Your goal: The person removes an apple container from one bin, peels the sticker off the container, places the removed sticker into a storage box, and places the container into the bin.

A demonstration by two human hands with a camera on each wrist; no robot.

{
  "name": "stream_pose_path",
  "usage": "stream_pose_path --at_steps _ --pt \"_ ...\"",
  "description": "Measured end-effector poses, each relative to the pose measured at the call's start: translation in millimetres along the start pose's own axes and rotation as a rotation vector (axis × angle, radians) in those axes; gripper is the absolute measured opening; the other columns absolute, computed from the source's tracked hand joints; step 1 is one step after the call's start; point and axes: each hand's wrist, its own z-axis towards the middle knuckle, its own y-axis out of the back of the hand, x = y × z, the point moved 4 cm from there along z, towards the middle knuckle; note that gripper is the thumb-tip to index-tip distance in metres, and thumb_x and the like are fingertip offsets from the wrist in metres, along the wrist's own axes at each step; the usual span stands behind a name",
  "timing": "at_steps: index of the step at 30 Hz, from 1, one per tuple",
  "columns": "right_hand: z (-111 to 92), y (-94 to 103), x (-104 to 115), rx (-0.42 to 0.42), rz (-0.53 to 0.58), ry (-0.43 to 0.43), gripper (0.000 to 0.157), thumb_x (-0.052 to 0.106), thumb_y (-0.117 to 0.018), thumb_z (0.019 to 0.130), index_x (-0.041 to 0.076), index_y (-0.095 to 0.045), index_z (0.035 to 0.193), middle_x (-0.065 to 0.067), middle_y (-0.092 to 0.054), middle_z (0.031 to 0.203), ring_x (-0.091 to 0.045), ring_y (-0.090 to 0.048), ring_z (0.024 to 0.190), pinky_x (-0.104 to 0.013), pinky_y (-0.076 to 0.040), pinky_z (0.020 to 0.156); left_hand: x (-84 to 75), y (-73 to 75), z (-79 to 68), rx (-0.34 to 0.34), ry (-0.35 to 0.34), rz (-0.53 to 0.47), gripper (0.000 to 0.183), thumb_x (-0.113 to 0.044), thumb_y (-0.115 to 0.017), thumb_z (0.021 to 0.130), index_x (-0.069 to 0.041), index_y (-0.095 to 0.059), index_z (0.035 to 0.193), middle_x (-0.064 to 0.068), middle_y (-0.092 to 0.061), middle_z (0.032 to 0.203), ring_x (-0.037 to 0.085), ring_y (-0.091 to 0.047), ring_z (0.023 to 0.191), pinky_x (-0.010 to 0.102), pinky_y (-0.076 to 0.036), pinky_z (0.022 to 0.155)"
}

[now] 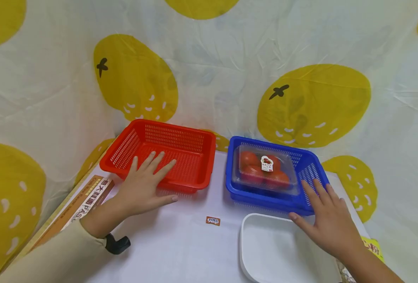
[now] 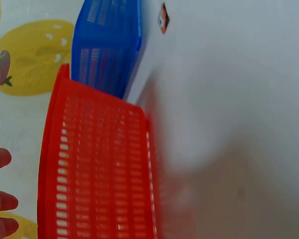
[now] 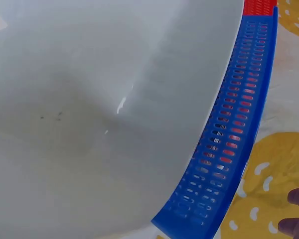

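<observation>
My left hand (image 1: 142, 190), fingers spread, is over the near edge of a red plastic basket (image 1: 175, 137); nothing is in its grasp. Only some of its fingers (image 2: 6, 200) enter the left wrist view, beside the basket wall. A blue plastic basket (image 1: 311, 171) holds a clear lidded pack of tomatoes (image 1: 255, 173) with a white label. My right hand (image 1: 329, 222) reaches past a white tub (image 1: 262, 247) to the blue basket's right front corner. Its fingers are extended and hold nothing; whether they touch the rim, I cannot tell.
Between the baskets and me, a small orange packet (image 1: 213, 221) lies on the white tabletop (image 1: 180, 243). A long brown pasta box (image 1: 88, 200) is at the left edge. Partly behind my right forearm is a yellow-labelled package (image 1: 373, 248). Patterned cloth (image 1: 223, 78) hangs behind.
</observation>
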Motion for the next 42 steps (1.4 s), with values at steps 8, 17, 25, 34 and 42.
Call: stream_pose_path --at_steps 8,17,25,34,42 --pt "10 0.2 -8 0.003 0.02 0.0 0.102 0.063 -0.067 0.096 0.009 -0.024 0.17 -0.033 -0.023 0.17 -0.06 -0.017 0.154 -0.08 -0.014 0.119 -21.0 -5.2 17.7 -0.015 -0.026 -0.021 0.107 -0.09 -0.055 0.085 -0.032 -0.028 0.171 0.014 -0.026 0.175 0.04 -0.015 0.162 0.078 -0.005 0.122" --pt "19 -0.2 -20 -0.014 0.049 0.02 0.099 0.061 -0.067 0.099 0.01 -0.022 0.171 -0.035 -0.027 0.167 -0.062 -0.025 0.15 -0.078 -0.02 0.119 -48.8 -11.5 40.3 -0.032 -0.052 -0.008 0.103 -0.088 -0.054 0.087 -0.033 -0.029 0.171 0.013 -0.026 0.176 0.039 -0.016 0.162 0.077 -0.005 0.122" --pt "26 -1.3 -29 -0.012 0.063 0.021 0.096 0.059 -0.066 0.1 0.009 -0.023 0.17 -0.035 -0.028 0.167 -0.061 -0.025 0.15 -0.083 -0.026 0.111 -71.8 -22.2 59.8 -0.006 -0.051 0.036 0.106 -0.095 -0.041 0.086 -0.034 -0.026 0.171 0.013 -0.023 0.176 0.041 -0.016 0.162 0.077 -0.005 0.123" --pt "38 -5.1 -36 0.018 0.072 0.0 0.095 0.059 -0.064 0.101 0.009 -0.022 0.171 -0.036 -0.03 0.165 -0.063 -0.031 0.145 -0.088 -0.03 0.102 -92.3 -36.9 78.8 -0.012 -0.013 0.007 0.103 -0.091 -0.048 0.087 -0.034 -0.029 0.17 0.014 -0.021 0.177 0.041 -0.014 0.163 0.077 -0.004 0.122" --pt "52 -8.4 -37 0.075 0.091 -0.034 0.095 0.06 -0.061 0.102 0.009 -0.019 0.171 -0.036 -0.024 0.167 -0.064 -0.028 0.146 -0.088 -0.03 0.1 -115.7 -45.1 92.5 -0.003 -0.023 -0.019 0.1 -0.091 -0.042 0.089 -0.035 -0.029 0.17 0.013 -0.023 0.176 0.039 -0.012 0.164 0.077 -0.001 0.123"
